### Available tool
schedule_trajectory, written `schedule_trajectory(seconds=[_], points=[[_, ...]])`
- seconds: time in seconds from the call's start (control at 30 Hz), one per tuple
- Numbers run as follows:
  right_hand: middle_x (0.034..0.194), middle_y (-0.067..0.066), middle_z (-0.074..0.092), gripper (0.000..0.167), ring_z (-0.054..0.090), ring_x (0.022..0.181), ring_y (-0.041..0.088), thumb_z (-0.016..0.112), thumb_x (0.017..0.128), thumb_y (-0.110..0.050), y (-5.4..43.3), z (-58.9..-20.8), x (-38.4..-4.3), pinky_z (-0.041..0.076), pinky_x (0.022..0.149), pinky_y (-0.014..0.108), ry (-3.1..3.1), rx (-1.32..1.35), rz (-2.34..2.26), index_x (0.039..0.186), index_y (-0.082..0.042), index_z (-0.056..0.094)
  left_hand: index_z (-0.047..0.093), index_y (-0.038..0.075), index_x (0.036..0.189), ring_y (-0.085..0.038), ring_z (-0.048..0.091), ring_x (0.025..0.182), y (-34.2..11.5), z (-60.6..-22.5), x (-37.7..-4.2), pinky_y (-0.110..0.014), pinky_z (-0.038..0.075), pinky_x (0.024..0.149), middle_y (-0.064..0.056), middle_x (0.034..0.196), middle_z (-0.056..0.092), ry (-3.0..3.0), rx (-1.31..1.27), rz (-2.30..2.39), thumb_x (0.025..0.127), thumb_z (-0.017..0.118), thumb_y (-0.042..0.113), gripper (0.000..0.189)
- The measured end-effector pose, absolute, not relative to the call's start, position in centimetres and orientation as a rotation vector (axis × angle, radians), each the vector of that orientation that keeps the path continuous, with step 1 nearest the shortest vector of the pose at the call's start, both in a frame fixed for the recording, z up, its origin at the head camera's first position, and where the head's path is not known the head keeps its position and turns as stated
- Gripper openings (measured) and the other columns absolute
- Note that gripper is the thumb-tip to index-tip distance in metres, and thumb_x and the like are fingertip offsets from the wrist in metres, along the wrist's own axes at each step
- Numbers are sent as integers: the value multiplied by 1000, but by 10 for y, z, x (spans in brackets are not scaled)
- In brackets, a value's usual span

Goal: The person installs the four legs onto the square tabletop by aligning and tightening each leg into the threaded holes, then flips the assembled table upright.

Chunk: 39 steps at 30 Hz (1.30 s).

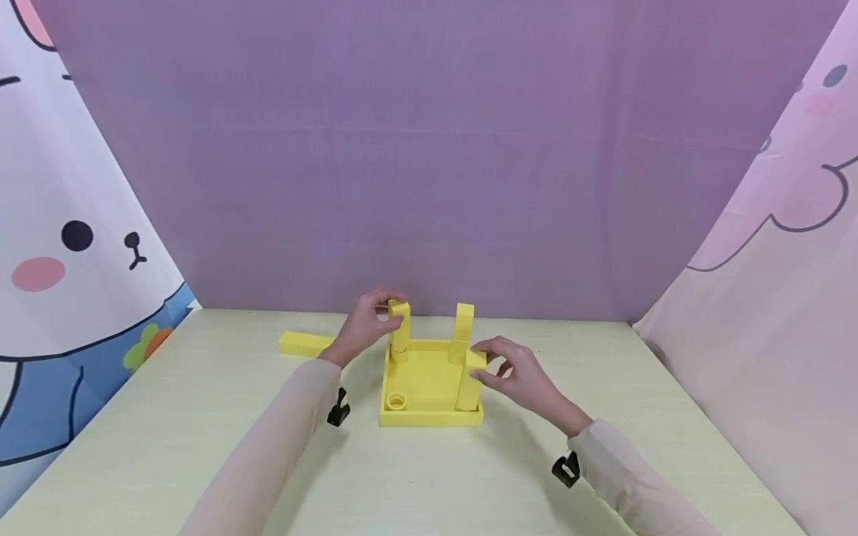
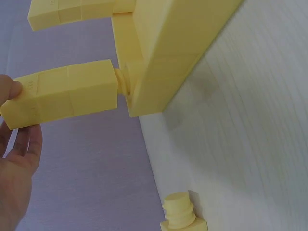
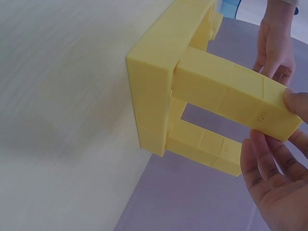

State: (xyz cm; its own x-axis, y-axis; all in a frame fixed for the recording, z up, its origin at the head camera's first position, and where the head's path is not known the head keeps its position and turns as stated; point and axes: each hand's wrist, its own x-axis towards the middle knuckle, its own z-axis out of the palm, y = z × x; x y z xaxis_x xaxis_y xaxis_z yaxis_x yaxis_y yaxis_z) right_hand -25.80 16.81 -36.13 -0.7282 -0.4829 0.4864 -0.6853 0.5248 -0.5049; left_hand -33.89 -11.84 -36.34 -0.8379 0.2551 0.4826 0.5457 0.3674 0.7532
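Note:
A yellow square tray-like base (image 1: 432,418) with raised edges lies on the table. My left hand (image 1: 364,324) pinches the top of the far-left yellow leg (image 1: 400,327) between thumb and fingers; in the left wrist view some thread shows between this leg and its round socket (image 2: 126,82). With thumb and fingertips, my right hand (image 1: 521,377) grips the upper end of the near-right leg (image 3: 226,86), marked 120, whose lower end meets the base. A third leg (image 1: 462,331) stands untouched at the far-right corner. At the near-left corner a round socket (image 1: 397,402) shows its hole.
Left of the base, partly behind my left wrist, a loose yellow leg (image 1: 304,344) lies on the table (image 1: 429,476); its threaded end (image 2: 178,211) shows in the left wrist view. A purple cloth (image 1: 415,164) hangs behind the table, with printed cloths at both sides.

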Motion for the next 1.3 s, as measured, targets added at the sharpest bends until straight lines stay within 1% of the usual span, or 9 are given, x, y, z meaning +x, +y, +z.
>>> schedule_trajectory(seconds=[0.13,0.37,0.63,0.87,0.97,1.13,1.3], points=[[101,0,64,32,58,82,13,72,79,-19,168,-362,-258,51,58,22,-2477,984,1015,108,-12,62,62,7,112,-26,56,100,-120,-363,-340,-47,48,88,-11,113,60,-2379,-739,-1477,83,64,5,29],[102,0,64,32,58,83,13,72,79,-20,168,-361,-258,51,58,22,-2483,979,1024,108,-12,62,59,10,117,-24,54,101,-123,-355,-344,-42,46,90,-8,119,59,-2528,-781,-1351,85,63,10,32],[101,0,64,32,58,83,13,72,79,-19,168,-361,-257,51,58,23,-2483,979,1026,109,-12,62,58,10,118,-28,54,105,-127,-342,-341,-46,43,93,-10,123,57,-2621,-791,-1289,85,63,9,33],[102,0,64,32,58,83,13,72,79,-20,169,-360,-257,51,59,23,-2487,977,1023,109,-12,62,58,11,119,-29,50,109,-128,-342,-343,-49,43,93,-10,127,54,-2645,-791,-1295,87,61,8,32],[101,0,64,33,58,83,13,72,78,-19,169,-360,-257,51,59,23,-2487,974,1025,108,-12,62,60,12,117,-28,51,107,-128,-344,-344,-48,44,91,-10,125,54,-2624,-775,-1309,86,62,10,31],[101,1,64,32,58,83,13,72,78,-19,169,-360,-257,51,58,23,-2480,982,1022,108,-11,62,62,14,112,-25,51,100,-124,-347,-342,-42,47,88,-8,120,54,-2588,-698,-1328,85,65,15,28],[101,1,64,32,58,83,14,72,78,-19,169,-360,-257,51,58,23,-2478,982,1017,108,-11,62,63,11,110,-28,56,101,-119,-349,-337,-41,50,86,-9,117,54,-2567,-613,-1330,83,67,20,29]])
